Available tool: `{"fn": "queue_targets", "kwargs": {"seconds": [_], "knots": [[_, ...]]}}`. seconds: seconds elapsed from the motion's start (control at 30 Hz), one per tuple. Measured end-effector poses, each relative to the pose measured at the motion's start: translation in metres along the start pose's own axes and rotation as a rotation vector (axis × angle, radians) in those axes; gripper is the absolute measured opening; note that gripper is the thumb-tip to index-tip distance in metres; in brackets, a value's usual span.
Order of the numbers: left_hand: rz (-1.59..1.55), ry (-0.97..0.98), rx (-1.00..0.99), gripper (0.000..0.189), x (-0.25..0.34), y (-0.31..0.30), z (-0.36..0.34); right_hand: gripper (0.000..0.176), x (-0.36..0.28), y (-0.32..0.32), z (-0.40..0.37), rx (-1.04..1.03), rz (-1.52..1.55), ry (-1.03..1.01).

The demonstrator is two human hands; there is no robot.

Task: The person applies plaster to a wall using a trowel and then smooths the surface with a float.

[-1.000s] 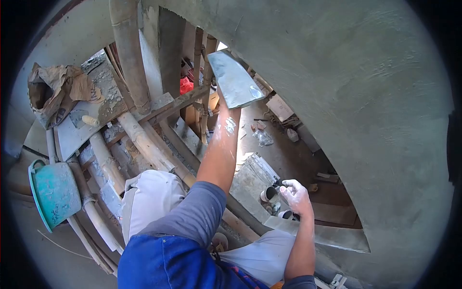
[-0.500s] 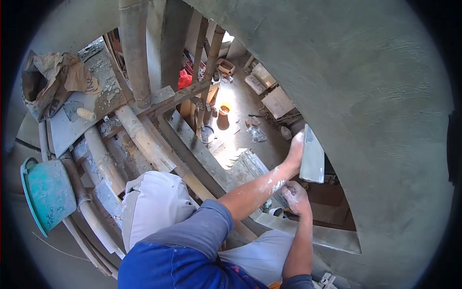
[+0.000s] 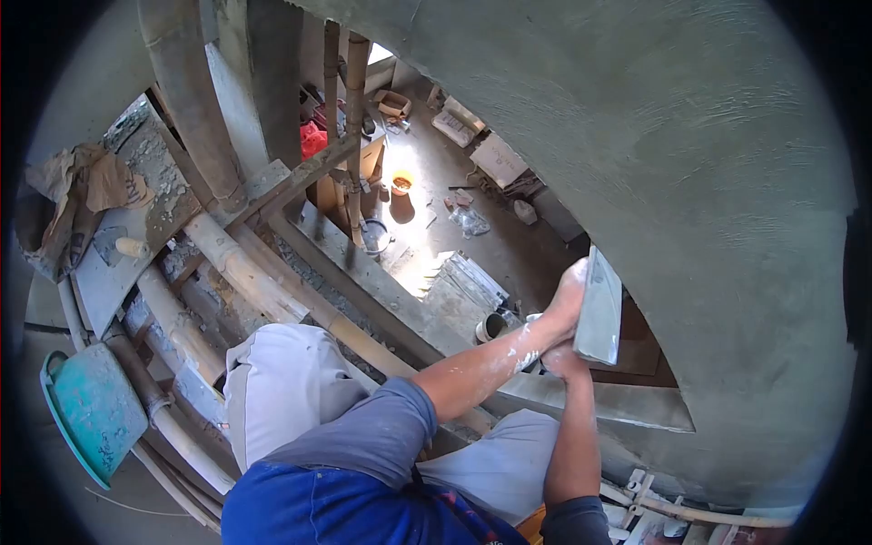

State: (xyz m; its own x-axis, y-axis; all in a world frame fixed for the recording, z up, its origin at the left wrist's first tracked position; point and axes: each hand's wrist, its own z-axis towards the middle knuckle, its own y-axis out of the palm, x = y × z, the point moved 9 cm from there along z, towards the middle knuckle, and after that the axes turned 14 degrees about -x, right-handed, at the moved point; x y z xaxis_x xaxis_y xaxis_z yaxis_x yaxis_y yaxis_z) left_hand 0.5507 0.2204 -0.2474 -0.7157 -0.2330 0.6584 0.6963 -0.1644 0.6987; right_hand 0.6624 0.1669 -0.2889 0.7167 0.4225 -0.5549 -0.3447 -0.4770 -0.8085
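Observation:
My left hand [image 3: 573,289], dusted with white, is wrapped round the back of a flat grey trowel [image 3: 600,307]. The trowel's long blade stands tilted close to the lower edge of the grey plastered wall [image 3: 708,209]. Just below the left wrist is my right hand [image 3: 563,361], close to the trowel's lower end. Its fingers are mostly hidden behind the left wrist and the trowel, so whether it holds anything does not show.
A teal basin [image 3: 95,413] hangs by bamboo poles at left. A torn paper bag [image 3: 109,182] lies on a rubble-strewn board. Through the opening, far below, are an orange bucket [image 3: 401,183], a white box [image 3: 498,160] and a dark-mouthed container [image 3: 491,327]. A ledge [image 3: 599,402] borders the opening.
The view has shifted. The trowel has moved down relative to the opening and its blade is angled differently. My right hand has come closer to it, its fingers now largely hidden.

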Motion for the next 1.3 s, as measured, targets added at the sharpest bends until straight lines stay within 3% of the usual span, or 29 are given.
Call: {"fn": "queue_targets", "kwargs": {"seconds": [0.07, 0.1, 0.13, 0.23, 0.33, 0.43, 0.6, 0.63, 0.73, 0.83, 0.9, 1.0, 1.1, 1.17, 1.3], "knots": [[-0.157, -0.06, 0.006, 0.056, -0.006, -0.044, 0.021, 0.041, 0.006, 0.003, 0.003, -0.102, 0.058, 0.103], [-0.3, -0.067, 0.03, 0.061, -0.006, -0.081, 0.035, 0.042, -0.007, 0.006, 0.006, -0.265, 0.189, 0.273], [-0.44, -0.072, 0.06, 0.065, -0.005, -0.117, 0.049, 0.035, -0.031, -0.006, 0.002, -0.206, 0.233, 0.272], [-0.348, 0.133, 0.116, 0.064, 0.105, -0.224, 0.078, 0.033, -0.028, -0.011, 0.003, -0.15, 0.252, 0.21], [-0.21, 0.275, 0.152, 0.063, 0.184, -0.27, 0.09, 0.032, -0.032, -0.014, 0.0, -0.149, 0.2, 0.201], [-0.187, 0.253, 0.153, 0.061, 0.17, -0.238, 0.08, 0.033, -0.026, -0.016, -0.004, -0.142, 0.152, 0.2], [-0.025, 0.111, 0.049, 0.059, 0.043, -0.06, 0.021, 0.039, -0.028, 0.001, 0.017, -0.195, 0.157, 0.271], [-0.02, 0.103, 0.039, 0.059, 0.04, -0.051, 0.016, 0.038, -0.015, 0.011, 0.026, -0.122, 0.227, 0.127], [-0.119, 0.092, 0.135, 0.057, 0.064, -0.111, 0.031, 0.031, -0.037, 0.006, 0.025, -0.169, 0.208, 0.205], [-0.196, 0.206, 0.183, 0.056, 0.149, -0.215, 0.058, 0.029, -0.056, -0.007, 0.018, -0.169, 0.2, 0.25], [-0.17, 0.291, 0.186, 0.055, 0.199, -0.254, 0.067, 0.028, -0.058, -0.009, 0.013, -0.136, 0.223, 0.229], [-0.167, 0.264, 0.188, 0.054, 0.189, -0.233, 0.059, 0.03, -0.061, -0.011, 0.014, -0.143, 0.181, 0.245], [-0.057, 0.167, 0.138, 0.053, 0.112, -0.134, 0.037, 0.031, -0.06, -0.002, 0.024, -0.158, 0.196, 0.259], [0.103, 0.245, 0.023, 0.052, 0.093, -0.066, 0.023, 0.033, -0.031, 0.012, 0.035, -0.15, 0.246, 0.24], [-0.291, 0.032, 0.236, 0.073, 0.116, -0.167, 0.032, 0.031, -0.054, 0.008, 0.044, -0.171, 0.14, 0.227]]}}
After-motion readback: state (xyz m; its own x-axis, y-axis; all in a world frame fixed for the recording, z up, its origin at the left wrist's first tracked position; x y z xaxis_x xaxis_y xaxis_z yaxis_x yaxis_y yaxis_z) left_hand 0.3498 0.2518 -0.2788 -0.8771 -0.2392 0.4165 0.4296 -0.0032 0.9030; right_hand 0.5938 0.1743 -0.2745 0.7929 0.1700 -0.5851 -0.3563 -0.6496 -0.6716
